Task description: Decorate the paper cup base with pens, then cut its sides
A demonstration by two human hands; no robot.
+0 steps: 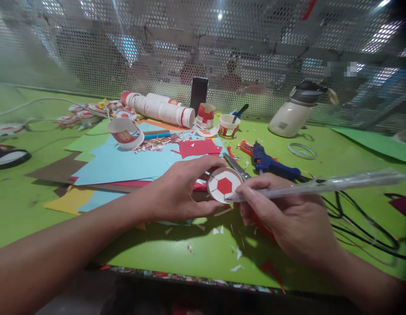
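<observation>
The left hand (180, 192) is closed around a short white paper cup (224, 184), thumb on top and fingers curled behind. It holds the cup on its side just above the green table (32, 218), so the round bottom faces the camera, between the two hands. That bottom shows a red hexagon in the middle with thin dark lines running out toward the rim. The right hand (285, 218) has its fingers pinched together on a long clear plastic pen (321, 186), whose tip touches the lower right edge of the disc. The barrel slants away to the right. For clean lines, it seems best to rest the heel of the right hand on the table and pull each stroke from a hexagon corner out to the rim. Turning the cup with the left hand would likely work better than twisting the wrist. The thin paper bottom probably gives under pressure, so a light touch and a firm grip on the rim look wise. Metal scissors (237, 166) and a blue glue gun (271, 162) lie just behind, near sheets of light blue paper (124, 166).
</observation>
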